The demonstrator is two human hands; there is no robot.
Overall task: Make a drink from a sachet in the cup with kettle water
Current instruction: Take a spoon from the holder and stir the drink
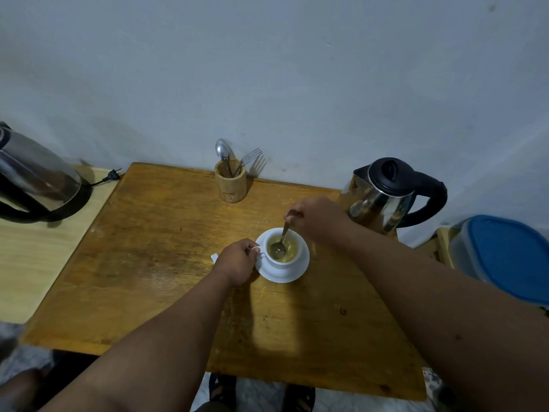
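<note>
A white cup [281,253] stands on a white saucer [300,267] near the middle of a worn wooden bench [166,263]; the cup holds a yellowish liquid. The left hand [236,261] grips the cup's handle from the left, fingers curled round it. The right hand [316,217] reaches in from the right and pinches the top of a metal spoon [282,240], whose bowl sits in the liquid and whose stem leans up toward the far right. A small white scrap [214,257], possibly the torn sachet, shows on the bench just left of the left hand, mostly hidden by it; what it is cannot be told for certain. A steel kettle [383,197] with a black lid and black handle stands at the bench's far right corner, just behind the right hand, its handle pointing right. At the far edge, against the pale wall, a wooden holder [231,185] carries a second spoon [223,150] and a fork [249,157], both upright. A second steel kettle [35,176] rests on a black base on a lighter surface to the left, its plug [113,174] lying loose beside it. A clear container with a blue lid [508,257] sits off the bench to the right. Two sandalled feet [261,394] show below the bench's near edge.
</note>
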